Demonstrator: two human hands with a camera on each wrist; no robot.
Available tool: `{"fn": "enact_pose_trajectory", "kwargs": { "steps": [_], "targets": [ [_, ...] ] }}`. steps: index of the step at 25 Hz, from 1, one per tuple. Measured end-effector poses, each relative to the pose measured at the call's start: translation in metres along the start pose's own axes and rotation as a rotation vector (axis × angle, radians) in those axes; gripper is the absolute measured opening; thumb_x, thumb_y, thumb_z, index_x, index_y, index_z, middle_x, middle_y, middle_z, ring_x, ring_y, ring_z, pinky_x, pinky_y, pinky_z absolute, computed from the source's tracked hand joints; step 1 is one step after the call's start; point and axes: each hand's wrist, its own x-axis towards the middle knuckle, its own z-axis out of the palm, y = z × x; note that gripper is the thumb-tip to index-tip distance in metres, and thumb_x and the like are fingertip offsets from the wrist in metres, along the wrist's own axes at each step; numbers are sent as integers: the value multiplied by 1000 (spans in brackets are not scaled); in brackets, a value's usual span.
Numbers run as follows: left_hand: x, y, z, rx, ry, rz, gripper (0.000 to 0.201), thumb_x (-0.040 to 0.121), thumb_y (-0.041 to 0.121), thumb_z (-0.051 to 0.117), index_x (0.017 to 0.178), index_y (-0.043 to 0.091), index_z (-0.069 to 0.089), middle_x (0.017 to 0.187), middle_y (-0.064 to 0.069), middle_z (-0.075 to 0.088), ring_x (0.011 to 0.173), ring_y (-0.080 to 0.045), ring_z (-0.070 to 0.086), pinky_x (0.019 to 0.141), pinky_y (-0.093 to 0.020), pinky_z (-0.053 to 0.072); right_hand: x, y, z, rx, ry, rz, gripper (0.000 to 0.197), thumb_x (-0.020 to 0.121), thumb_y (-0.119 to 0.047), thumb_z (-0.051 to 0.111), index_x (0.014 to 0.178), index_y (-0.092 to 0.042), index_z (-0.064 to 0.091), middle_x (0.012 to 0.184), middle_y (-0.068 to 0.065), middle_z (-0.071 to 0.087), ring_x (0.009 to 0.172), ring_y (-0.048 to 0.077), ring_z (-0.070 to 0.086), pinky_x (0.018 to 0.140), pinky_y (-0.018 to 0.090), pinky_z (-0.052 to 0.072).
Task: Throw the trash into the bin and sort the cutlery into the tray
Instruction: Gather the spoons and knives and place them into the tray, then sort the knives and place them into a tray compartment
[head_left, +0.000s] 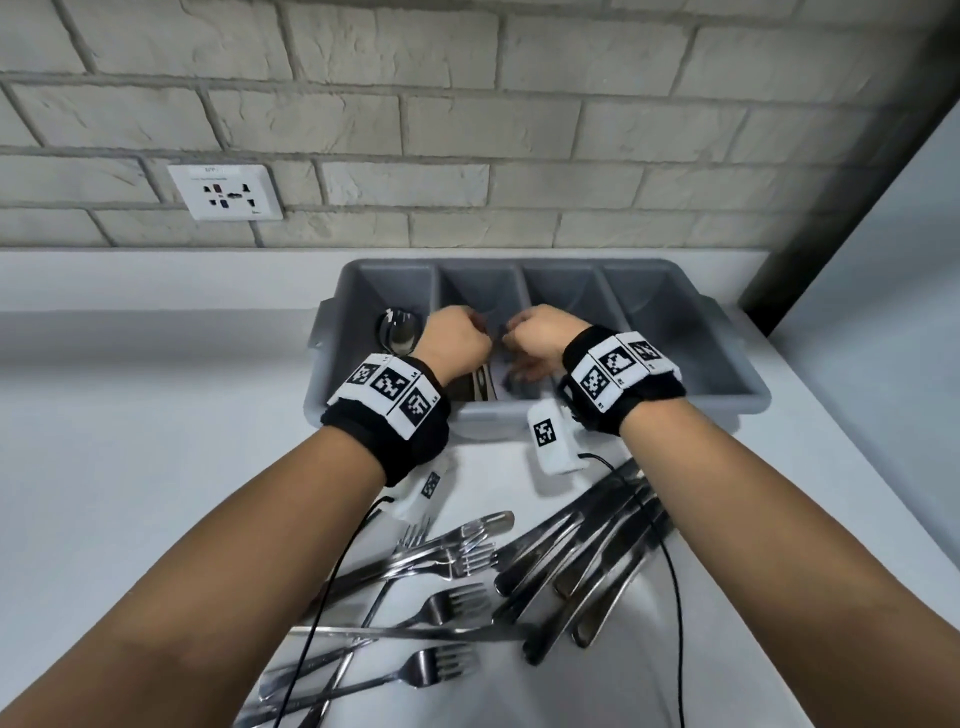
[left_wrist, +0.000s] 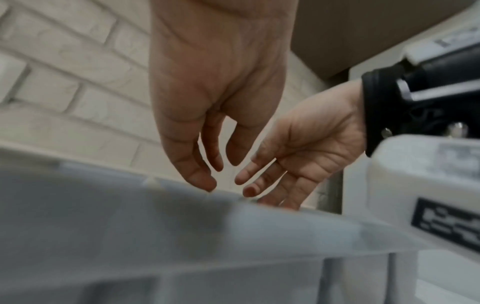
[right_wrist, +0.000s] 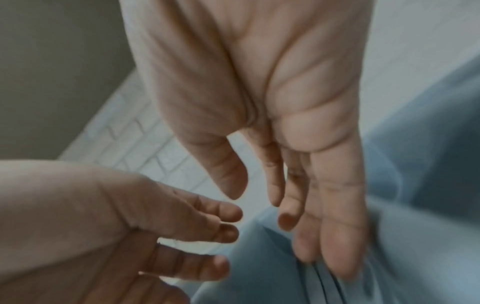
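A grey four-compartment cutlery tray (head_left: 727, 364) stands on the white counter against the brick wall. Spoons (head_left: 400, 332) lie in its leftmost compartment, and a few metal handles (head_left: 483, 384) show in the second. My left hand (head_left: 457, 338) and right hand (head_left: 535, 338) hover close together over that second compartment. In the left wrist view my left hand (left_wrist: 215, 164) has relaxed fingers pointing down at the tray rim (left_wrist: 233, 226), holding nothing. My right hand (right_wrist: 285, 205) is likewise loose and empty. Forks (head_left: 452, 551) and knives (head_left: 597, 551) lie heaped on the counter near me.
A wall socket (head_left: 226, 192) sits on the brick wall at the left. Black cables (head_left: 332, 597) from the wrist cameras trail over the cutlery heap. A dark upright post (head_left: 831, 182) and a pale panel close off the right side. No bin or trash is in view.
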Motion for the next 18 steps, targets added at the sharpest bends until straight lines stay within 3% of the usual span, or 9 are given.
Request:
{"fn": "enact_pose_trajectory", "kwargs": {
  "steps": [2, 5, 7, 8, 10, 12, 15, 18],
  "targets": [
    [-22, 12, -4, -120, 45, 50, 31, 85, 7, 53, 114, 5, 63, 114, -10, 67, 111, -24, 60, 92, -22, 44, -25, 18, -9, 118, 8, -60, 19, 93, -2, 46, 80, -16, 51, 69, 6, 52, 56, 19, 51, 52, 30, 46],
    [-63, 27, 11, -163, -45, 102, 25, 85, 8, 54, 105, 10, 67, 97, -5, 67, 99, -20, 63, 77, -15, 41, -66, 62, -23, 52, 13, -16, 24, 91, -3, 47, 74, -18, 52, 74, 5, 54, 59, 18, 52, 54, 27, 45],
    [-86, 32, 33, -113, -167, 105, 23, 84, 9, 54, 102, 9, 69, 103, -9, 70, 94, -25, 65, 80, -19, 45, -85, 91, -28, -187, 62, 62, 20, 91, -6, 47, 78, -17, 58, 85, 9, 59, 71, 24, 59, 62, 36, 53],
    [-95, 32, 47, -20, -238, 120, 24, 85, 9, 51, 103, 7, 69, 107, -10, 70, 93, -26, 64, 84, -23, 49, -90, 107, -28, -355, 93, 97, 17, 91, -8, 46, 89, -13, 63, 95, 14, 63, 84, 29, 63, 74, 40, 54],
    [-105, 28, 75, 214, -384, 154, 29, 88, 10, 48, 109, 3, 66, 115, -13, 67, 103, -27, 63, 90, -31, 51, -92, 141, -25, -612, 127, 136, 26, 89, -9, 50, 110, -9, 64, 118, 15, 63, 109, 32, 59, 95, 37, 47],
    [-109, 24, 94, 376, -481, 154, 30, 87, 8, 47, 110, 1, 64, 117, -14, 65, 105, -28, 62, 85, -31, 51, -95, 170, -21, -684, 143, 121, 32, 82, -7, 60, 111, -18, 66, 122, 12, 60, 114, 30, 56, 99, 33, 44],
    [-112, 29, 104, 491, -521, 168, 26, 86, 9, 48, 106, 0, 63, 115, -15, 64, 103, -29, 62, 80, -31, 50, -100, 197, -15, -691, 150, 72, 39, 79, -8, 64, 109, -33, 65, 114, 6, 52, 116, 30, 47, 103, 38, 42],
    [-113, 43, 107, 581, -533, 210, 28, 87, 8, 48, 111, 0, 61, 118, -16, 63, 109, -29, 60, 84, -30, 48, -102, 207, -12, -710, 163, 8, 37, 79, -15, 65, 111, -33, 62, 120, 3, 53, 118, 29, 43, 103, 40, 42]
  ]
}}
